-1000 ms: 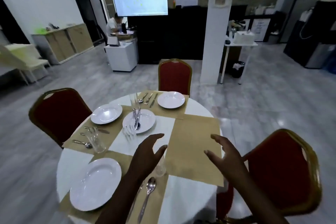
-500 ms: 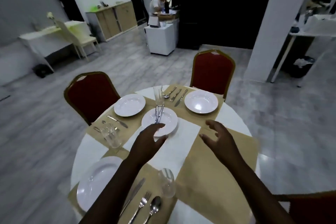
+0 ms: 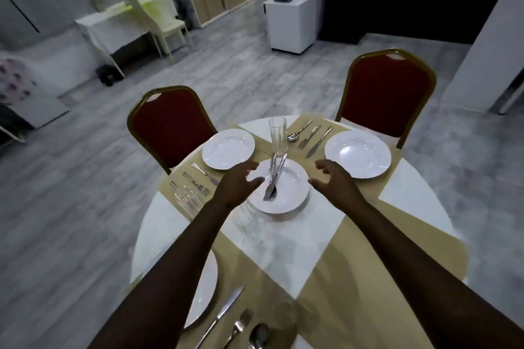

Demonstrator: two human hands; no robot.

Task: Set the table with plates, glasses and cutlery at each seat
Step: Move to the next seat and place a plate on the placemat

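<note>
Reaching over the round table (image 3: 158,224), both bare hands flank the centre plate (image 3: 286,193), which serves as the reference landmark. The left hand (image 3: 239,183) hovers at the plate's left rim, fingers spread and curled, thumb lying over the rim, nothing grasped; whether the thumb touches the plate cannot be determined. The right hand (image 3: 333,180) hovers just right of the plate, likewise open with curled fingers and empty. On the centre plate lie crossed cutlery pieces (image 3: 272,178), handles pointing away from the person; their number and types are hard to distinguish. A tall glass (image 3: 278,136) stands upright just beyond the plate. A second glass (image 3: 249,221) sits near the plate's near-left edge, partly hidden by the left forearm and blurred. Left of the centre plate is another white plate (image 3: 228,148), with a fork, knife and spoon (image 3: 195,178) and a faint glass (image 3: 187,201) on a tan placemat (image 3: 170,193). Right of the centre plate is a third plate (image 3: 357,154), with a spoon, fork and knife set (image 3: 309,136) between it and the tall glass. Nearer the person than the centre plate, a fourth plate (image 3: 204,297) is mostly covered by the left forearm; beside it a knife (image 3: 221,317), fork (image 3: 239,326), spoon (image 3: 258,336) and glass (image 3: 283,314) run toward the bottom frame edge. Two red chairs (image 3: 170,125) stand beyond the table.
</note>
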